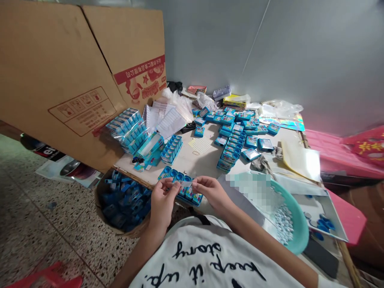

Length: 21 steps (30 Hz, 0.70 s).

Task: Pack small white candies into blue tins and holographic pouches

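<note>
My left hand (162, 202) and my right hand (211, 192) are both pinched on the ends of a small pale strip (186, 183), held between them just above the near table edge. Right under the strip lies a row of open blue boxes (180, 180). More small blue boxes (232, 150) are stacked in a line in the middle of the table, and others lie scattered behind them. A teal bowl (297, 224) with small white pieces sits to the right of my right hand.
A big cardboard box (60, 80) stands at the left. A bin of blue boxes (126, 202) sits on the floor below the table's left corner. Wrapped packs of blue boxes (127, 130), paper sheets (168, 120) and plastic bags lie farther back. Pink items stand at right.
</note>
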{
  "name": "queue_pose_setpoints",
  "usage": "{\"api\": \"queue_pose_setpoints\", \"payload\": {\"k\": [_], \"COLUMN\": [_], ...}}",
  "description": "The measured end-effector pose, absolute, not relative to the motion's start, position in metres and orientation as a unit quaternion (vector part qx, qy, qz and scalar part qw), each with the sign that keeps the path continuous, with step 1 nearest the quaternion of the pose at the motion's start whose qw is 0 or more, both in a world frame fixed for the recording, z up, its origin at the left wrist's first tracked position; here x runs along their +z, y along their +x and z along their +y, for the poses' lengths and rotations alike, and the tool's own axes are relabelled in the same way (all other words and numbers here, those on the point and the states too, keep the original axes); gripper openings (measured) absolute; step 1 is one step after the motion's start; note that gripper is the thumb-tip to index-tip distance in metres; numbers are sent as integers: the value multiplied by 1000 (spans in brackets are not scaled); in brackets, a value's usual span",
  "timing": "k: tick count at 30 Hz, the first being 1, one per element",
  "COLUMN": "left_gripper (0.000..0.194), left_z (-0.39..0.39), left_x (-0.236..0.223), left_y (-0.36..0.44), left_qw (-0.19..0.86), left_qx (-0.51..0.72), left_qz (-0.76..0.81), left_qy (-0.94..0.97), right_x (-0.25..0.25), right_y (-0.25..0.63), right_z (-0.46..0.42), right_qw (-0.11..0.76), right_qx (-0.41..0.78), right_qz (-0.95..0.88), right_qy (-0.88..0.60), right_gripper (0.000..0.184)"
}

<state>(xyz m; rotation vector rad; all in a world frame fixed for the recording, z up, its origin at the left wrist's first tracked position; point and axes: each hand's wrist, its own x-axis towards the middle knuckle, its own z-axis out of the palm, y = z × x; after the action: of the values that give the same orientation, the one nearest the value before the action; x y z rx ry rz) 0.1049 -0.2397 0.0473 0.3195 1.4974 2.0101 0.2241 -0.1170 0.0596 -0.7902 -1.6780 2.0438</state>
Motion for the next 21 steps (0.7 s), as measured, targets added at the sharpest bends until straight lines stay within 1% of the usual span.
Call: {"api": "queue_pose_setpoints", "payload": {"k": [4,6,9,13,17,19,21], "left_gripper": [47,47,46,38,32,32,29], "left_z": [-234,-232,-229,-222,-213,-209,-204], "left_x": [28,18,7,6,7,6,5], "left_y": [100,98,98,101,103,104,106], "left_qw": [307,310,308,317,296,275,255], "left_qx": [731,691,623,569,504,470,434], "left_qz": [598,640,697,720,751,771,788], "left_qy": [115,133,178,239,307,331,355], "right_x": [54,56,59,57,49,46,42], "right_y": [225,225,221,215,208,205,203], "right_z": [-91,-78,-61,-49,-40,-34,-28], "right_qw": [144,122,102,74,41,33,23], "right_qx": [615,559,509,503,510,491,464], "right_qz": [-728,-777,-813,-824,-812,-820,-839], "right_qy": [-266,-262,-263,-250,-282,-292,-283], "right_gripper": [26,21,16,11,9,13,26]}}
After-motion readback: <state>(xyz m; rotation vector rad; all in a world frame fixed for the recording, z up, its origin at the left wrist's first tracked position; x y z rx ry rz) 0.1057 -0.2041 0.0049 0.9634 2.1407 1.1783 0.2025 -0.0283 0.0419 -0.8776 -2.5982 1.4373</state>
